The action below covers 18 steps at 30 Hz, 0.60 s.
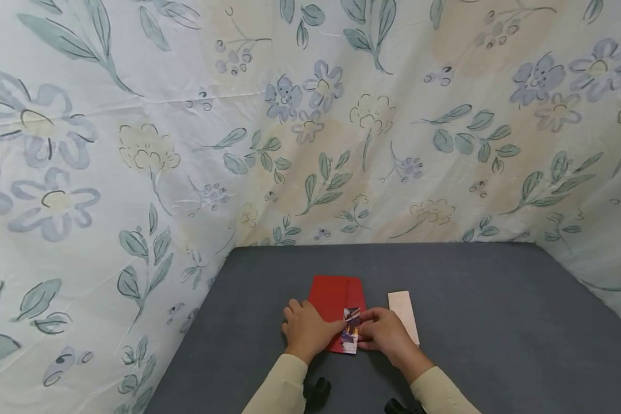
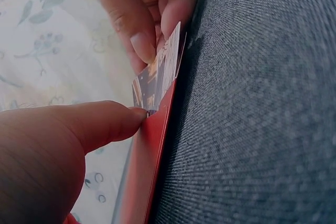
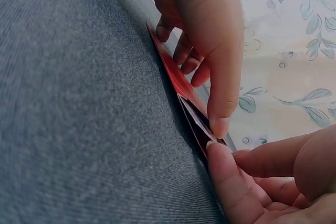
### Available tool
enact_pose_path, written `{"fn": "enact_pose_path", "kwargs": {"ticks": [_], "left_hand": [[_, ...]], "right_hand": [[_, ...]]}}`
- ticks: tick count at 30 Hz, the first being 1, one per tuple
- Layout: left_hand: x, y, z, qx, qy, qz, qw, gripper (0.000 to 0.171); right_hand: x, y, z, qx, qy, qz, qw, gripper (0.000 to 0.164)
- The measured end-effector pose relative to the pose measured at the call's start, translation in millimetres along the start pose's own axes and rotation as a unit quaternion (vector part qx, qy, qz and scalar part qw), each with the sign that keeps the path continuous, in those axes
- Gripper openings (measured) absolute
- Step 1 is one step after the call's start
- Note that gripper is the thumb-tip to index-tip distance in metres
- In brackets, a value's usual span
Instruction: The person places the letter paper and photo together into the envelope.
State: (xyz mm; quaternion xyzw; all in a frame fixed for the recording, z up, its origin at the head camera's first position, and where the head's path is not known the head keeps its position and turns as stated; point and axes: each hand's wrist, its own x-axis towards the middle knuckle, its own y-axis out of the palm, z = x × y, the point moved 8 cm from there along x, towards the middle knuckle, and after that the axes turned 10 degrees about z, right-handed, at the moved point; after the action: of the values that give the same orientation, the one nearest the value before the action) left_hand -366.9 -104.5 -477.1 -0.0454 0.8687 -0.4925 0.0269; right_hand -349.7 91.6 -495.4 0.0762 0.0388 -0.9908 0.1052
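A red envelope (image 1: 328, 293) lies on the dark grey table, with a small stack of printed photo cards (image 1: 351, 330) at its right side. In the left wrist view, the cards (image 2: 164, 69) stick partway out of the envelope's mouth (image 2: 160, 121). My left hand (image 1: 307, 328) rests over the envelope's left part, fingers spread and thumb tip pressing at the mouth beside the cards. From the right, my right hand (image 1: 385, 333) pinches the outer edge of the cards. The right wrist view shows both thumbs meeting at the slightly parted opening.
A pale pink card or sleeve (image 1: 402, 310) lies just right of my right hand, partly behind it. Black wrist gear (image 1: 318, 394) sits under the left sleeve. A flower-patterned cloth (image 1: 372, 144) hangs behind and beside the grey table (image 1: 497, 322).
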Motion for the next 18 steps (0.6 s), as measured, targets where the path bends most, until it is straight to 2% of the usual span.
{"fn": "enact_pose_path", "kwargs": {"ticks": [6, 11, 18], "left_hand": [[-1.6, 1.2, -0.2, -0.001, 0.002, -0.002, 1.0, 0.09], [-3.3, -0.3, -0.6, 0.003, 0.005, -0.011, 0.9999, 0.089], [-3.2, 0.7, -0.1, 0.004, 0.003, -0.006, 1.0, 0.089]], "right_hand": [[0.9, 0.1, 0.1, -0.008, 0.003, 0.0, 1.0, 0.028], [1.2, -1.0, 2.0, -0.004, 0.004, -0.003, 1.0, 0.033], [-1.0, 2.1, 3.3, -0.007, 0.014, 0.022, 1.0, 0.033]]}}
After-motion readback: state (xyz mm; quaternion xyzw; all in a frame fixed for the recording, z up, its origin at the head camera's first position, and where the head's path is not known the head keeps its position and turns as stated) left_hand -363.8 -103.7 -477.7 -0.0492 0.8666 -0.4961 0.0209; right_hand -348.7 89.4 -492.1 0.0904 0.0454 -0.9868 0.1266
